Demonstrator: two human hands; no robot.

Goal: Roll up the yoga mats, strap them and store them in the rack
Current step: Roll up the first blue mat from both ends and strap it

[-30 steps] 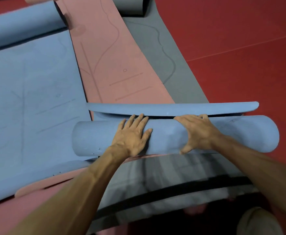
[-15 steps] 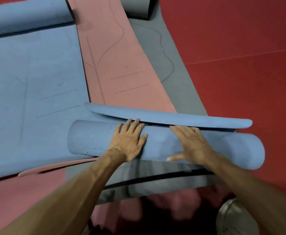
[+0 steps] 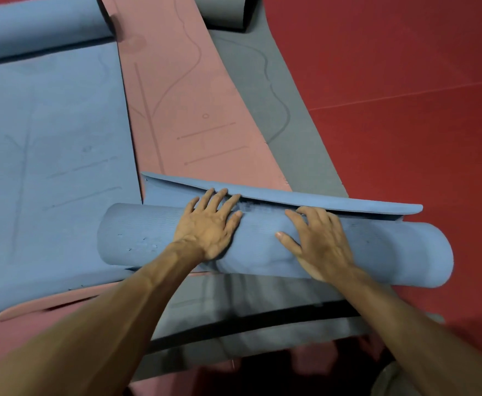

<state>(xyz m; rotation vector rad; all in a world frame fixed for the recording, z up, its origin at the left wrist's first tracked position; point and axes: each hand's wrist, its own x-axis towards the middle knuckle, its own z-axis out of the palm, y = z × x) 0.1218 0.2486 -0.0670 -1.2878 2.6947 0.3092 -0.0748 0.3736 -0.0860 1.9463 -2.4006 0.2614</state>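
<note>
Left hand and right hand pressed flat, fingers uncurled, on rolled blue mat, pink mat beyond

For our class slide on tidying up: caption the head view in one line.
Rolling up: left hand and right hand press on the nearly rolled blue mat, end flap loose.

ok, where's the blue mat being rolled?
Head view, lower centre: the blue roll lies crosswise under the left hand and right hand, across the pink mat and grey mat.
</note>
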